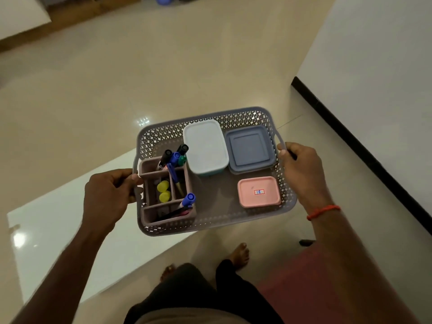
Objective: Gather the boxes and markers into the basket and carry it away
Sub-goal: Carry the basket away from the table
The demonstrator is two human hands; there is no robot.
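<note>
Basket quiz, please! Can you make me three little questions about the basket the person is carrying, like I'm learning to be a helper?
1. True or false: the pink box has a small label on its lid.
2. How many lidded boxes lie in the basket? A) two B) three C) five
3. Fill the gap: the left hand and the right hand each grip the basket by a side ____.

Key: 1 true. 2 B: the pink box, the white box and the blue-grey box. 3 handle.
</note>
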